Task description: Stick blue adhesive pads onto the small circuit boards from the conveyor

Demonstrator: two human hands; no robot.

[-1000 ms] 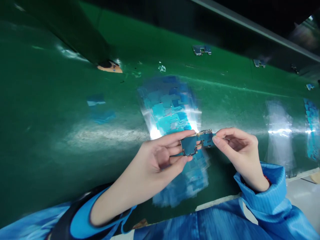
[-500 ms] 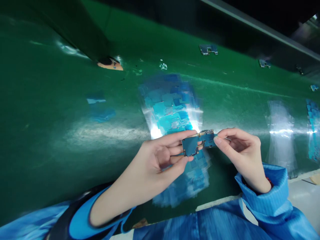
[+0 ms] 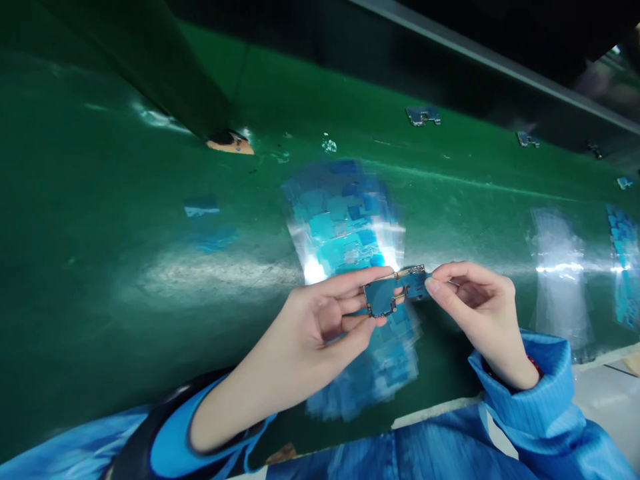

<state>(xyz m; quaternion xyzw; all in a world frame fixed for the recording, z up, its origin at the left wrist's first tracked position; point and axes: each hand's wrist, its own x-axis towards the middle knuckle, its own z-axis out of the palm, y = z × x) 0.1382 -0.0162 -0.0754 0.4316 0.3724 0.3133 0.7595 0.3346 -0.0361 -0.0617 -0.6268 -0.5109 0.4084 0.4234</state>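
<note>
My left hand (image 3: 333, 323) is closed on the edges of a small circuit board (image 3: 381, 297), thumb below and fingers behind and above. The board has an irregular outline with a notch, and blue film covers much of its face. At the board's right end my right hand (image 3: 473, 297) pinches a bit of the blue film (image 3: 428, 276) between thumb and forefinger; the fingertips hide most of that bit. Beneath the hands, a broad strip of overlapping blue film pieces (image 3: 345, 230) lies on the green table mat (image 3: 240, 347).
More circuit boards (image 3: 423, 116) lie along the back of the mat. To the right are a clear plastic strip (image 3: 560, 280) and another strip of blue pieces (image 3: 625, 267). A dark post (image 3: 185, 80) stands at the back left. Loose blue film (image 3: 203, 208) lies on the left.
The view has shifted slightly, so the table's things sit a little lower. Both hands keep nearly the same hold on the board and film.
</note>
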